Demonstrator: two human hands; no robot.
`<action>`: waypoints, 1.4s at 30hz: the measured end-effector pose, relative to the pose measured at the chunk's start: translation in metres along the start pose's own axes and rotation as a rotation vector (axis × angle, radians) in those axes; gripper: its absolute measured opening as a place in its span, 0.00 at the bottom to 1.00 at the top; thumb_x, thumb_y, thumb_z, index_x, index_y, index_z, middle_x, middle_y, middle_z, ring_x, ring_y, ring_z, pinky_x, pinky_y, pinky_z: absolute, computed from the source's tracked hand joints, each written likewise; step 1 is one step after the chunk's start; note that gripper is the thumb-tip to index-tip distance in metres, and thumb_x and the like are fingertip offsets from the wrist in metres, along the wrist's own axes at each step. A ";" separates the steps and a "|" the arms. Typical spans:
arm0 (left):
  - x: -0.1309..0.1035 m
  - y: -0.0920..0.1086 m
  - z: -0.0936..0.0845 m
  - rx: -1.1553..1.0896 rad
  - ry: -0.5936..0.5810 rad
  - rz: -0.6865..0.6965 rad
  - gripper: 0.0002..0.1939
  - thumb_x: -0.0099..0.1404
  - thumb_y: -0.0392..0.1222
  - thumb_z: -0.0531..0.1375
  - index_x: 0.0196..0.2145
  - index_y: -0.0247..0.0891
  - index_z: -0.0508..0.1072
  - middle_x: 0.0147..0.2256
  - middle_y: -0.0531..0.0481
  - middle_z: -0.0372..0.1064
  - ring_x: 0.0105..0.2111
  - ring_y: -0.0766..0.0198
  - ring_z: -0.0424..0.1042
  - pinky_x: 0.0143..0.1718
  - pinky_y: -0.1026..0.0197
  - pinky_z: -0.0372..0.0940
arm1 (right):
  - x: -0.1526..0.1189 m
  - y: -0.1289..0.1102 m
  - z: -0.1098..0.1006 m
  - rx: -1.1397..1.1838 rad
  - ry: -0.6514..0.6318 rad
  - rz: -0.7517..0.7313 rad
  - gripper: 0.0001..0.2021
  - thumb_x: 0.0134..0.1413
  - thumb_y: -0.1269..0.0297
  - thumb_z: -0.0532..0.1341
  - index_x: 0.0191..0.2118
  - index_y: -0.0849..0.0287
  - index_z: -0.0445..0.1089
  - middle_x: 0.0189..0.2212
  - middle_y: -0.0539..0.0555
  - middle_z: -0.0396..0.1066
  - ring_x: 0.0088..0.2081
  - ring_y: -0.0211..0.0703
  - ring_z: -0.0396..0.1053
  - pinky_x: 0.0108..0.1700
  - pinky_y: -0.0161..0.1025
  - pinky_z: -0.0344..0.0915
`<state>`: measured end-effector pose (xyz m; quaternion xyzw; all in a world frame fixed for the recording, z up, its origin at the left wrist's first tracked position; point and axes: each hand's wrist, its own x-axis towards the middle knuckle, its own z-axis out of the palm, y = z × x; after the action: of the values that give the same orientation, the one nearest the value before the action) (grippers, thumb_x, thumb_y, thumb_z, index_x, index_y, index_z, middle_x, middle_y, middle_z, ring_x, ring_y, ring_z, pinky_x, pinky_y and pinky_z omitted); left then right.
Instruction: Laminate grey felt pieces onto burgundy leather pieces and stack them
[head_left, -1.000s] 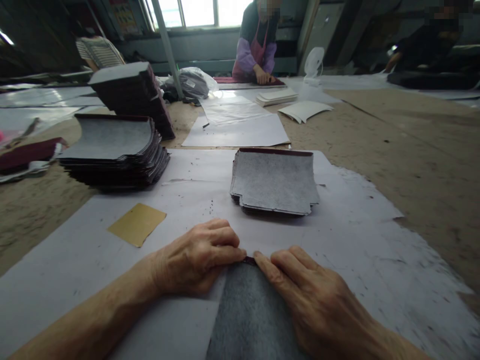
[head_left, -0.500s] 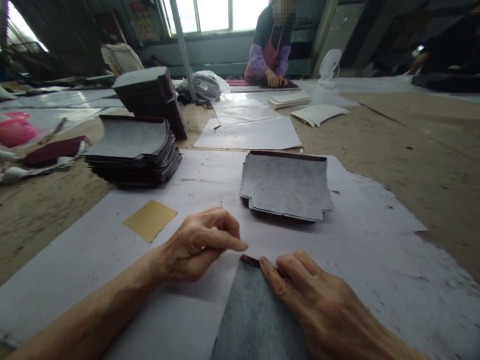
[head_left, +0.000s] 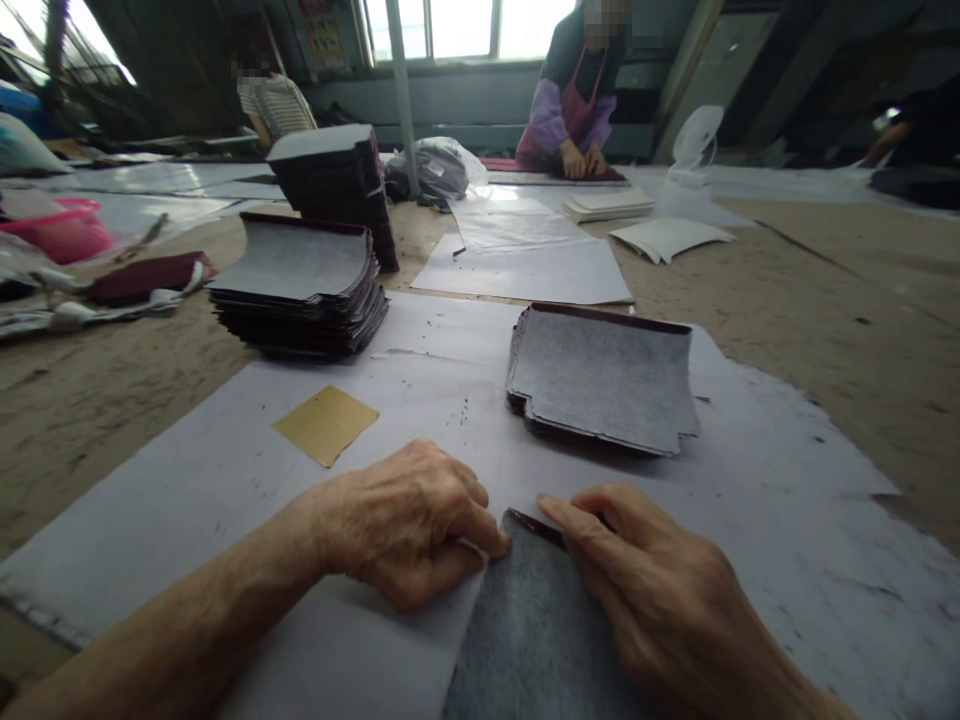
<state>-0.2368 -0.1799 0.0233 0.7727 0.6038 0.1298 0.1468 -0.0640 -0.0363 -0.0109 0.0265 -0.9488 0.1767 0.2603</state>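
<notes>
A grey-backed sheet (head_left: 536, 620) with a narrow dark red fold along its far edge lies in front of me, its near part cut off by the picture's bottom. At its upper left edge, my left hand (head_left: 420, 525) is closed, the index fingertip touching the sheet near the corner. My right hand (head_left: 652, 570) is closed over the sheet's right side, its fingers along the dark red fold; the thumb is partly hidden. Just beyond my hands sits a short stack of similar grey-backed pieces (head_left: 604, 375) with dark red far edges and notched corners.
White paper (head_left: 225, 480) covers the table under my hands, with a yellow square card (head_left: 326, 425) on it. A taller stack of pieces (head_left: 300, 265) stands at left, another pile (head_left: 337, 185) behind it. Across the table a co-worker (head_left: 574, 120) handles dark red material.
My left index finger has come down from above the corner to the sheet's left edge. My right hand has shifted slightly along the fold. The camera view has turned a little left.
</notes>
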 end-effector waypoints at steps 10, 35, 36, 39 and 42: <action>-0.002 -0.002 0.002 0.043 0.013 0.019 0.06 0.54 0.32 0.54 0.27 0.39 0.70 0.21 0.54 0.63 0.24 0.67 0.65 0.26 0.64 0.58 | 0.002 -0.003 0.004 -0.133 -0.079 -0.164 0.19 0.54 0.79 0.46 0.49 0.67 0.65 0.32 0.58 0.66 0.32 0.40 0.64 0.29 0.35 0.67; -0.003 -0.001 -0.002 -0.022 -0.019 -0.009 0.09 0.54 0.33 0.56 0.32 0.40 0.72 0.20 0.55 0.60 0.24 0.66 0.63 0.28 0.62 0.58 | -0.005 -0.003 0.011 -0.180 -0.152 -0.136 0.18 0.57 0.77 0.45 0.51 0.66 0.60 0.34 0.58 0.67 0.31 0.40 0.65 0.30 0.35 0.65; -0.003 -0.001 -0.002 -0.025 -0.020 -0.009 0.09 0.53 0.33 0.56 0.32 0.40 0.72 0.20 0.55 0.60 0.24 0.66 0.63 0.28 0.62 0.58 | -0.005 -0.004 0.012 -0.193 -0.171 -0.137 0.18 0.56 0.77 0.45 0.51 0.66 0.60 0.34 0.58 0.66 0.31 0.41 0.65 0.30 0.35 0.65; -0.002 -0.001 -0.002 -0.036 -0.016 -0.005 0.06 0.53 0.34 0.56 0.29 0.39 0.72 0.20 0.55 0.59 0.23 0.67 0.62 0.27 0.63 0.58 | -0.005 -0.006 0.013 -0.233 -0.201 -0.164 0.19 0.56 0.77 0.45 0.52 0.67 0.59 0.34 0.58 0.65 0.31 0.41 0.64 0.30 0.36 0.64; 0.000 -0.003 -0.002 -0.056 -0.012 0.013 0.03 0.53 0.33 0.56 0.26 0.38 0.70 0.20 0.55 0.58 0.23 0.68 0.61 0.28 0.64 0.58 | -0.005 -0.006 0.013 -0.260 -0.226 -0.164 0.19 0.56 0.77 0.45 0.53 0.68 0.58 0.32 0.58 0.64 0.29 0.41 0.63 0.28 0.36 0.63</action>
<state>-0.2401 -0.1793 0.0239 0.7730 0.5940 0.1429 0.1710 -0.0654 -0.0470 -0.0216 0.0895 -0.9816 0.0265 0.1668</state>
